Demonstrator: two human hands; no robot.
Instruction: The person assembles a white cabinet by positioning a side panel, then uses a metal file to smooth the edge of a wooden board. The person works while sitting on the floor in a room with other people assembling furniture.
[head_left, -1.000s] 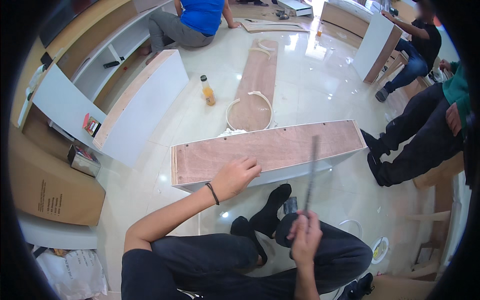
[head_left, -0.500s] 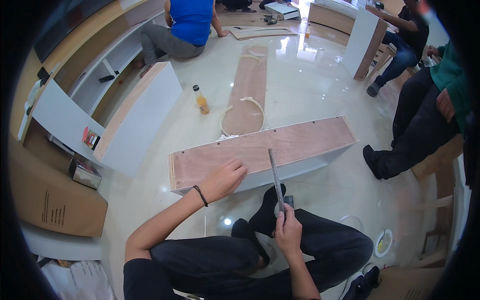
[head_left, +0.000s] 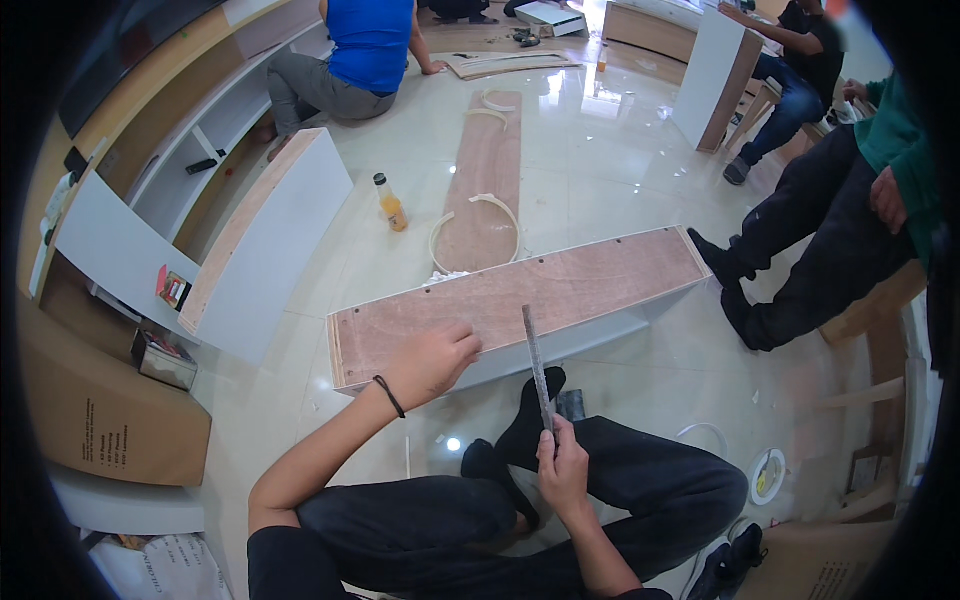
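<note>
In front of my knees lies a long white box point(head_left: 590, 338) with a bare plywood face point(head_left: 540, 275) turned up, dark screw heads along its far edge. My left hand point(head_left: 432, 362) rests over the near edge of that face at its left part. Its fingers are curled together, and the tips are hidden from me. Between my knees my right hand point(head_left: 565, 465) grips the lower end of a narrow, flat grey metal file point(head_left: 536, 360). The file points upward and away, its far tip appearing in front of the plywood.
Beyond the box, a plywood strip point(head_left: 485, 160) carries curved edging pieces point(head_left: 435, 240). A juice bottle point(head_left: 390, 205) and another white box point(head_left: 275, 245) stand left. A person in green point(head_left: 895, 130) stands at right, feet by the box. A tape roll point(head_left: 767, 477) lies near my right knee.
The view has shifted slightly. My right hand and the file have moved a little left, while my left hand stays at the box edge. The standing person's foot now appears at the box's right end.
</note>
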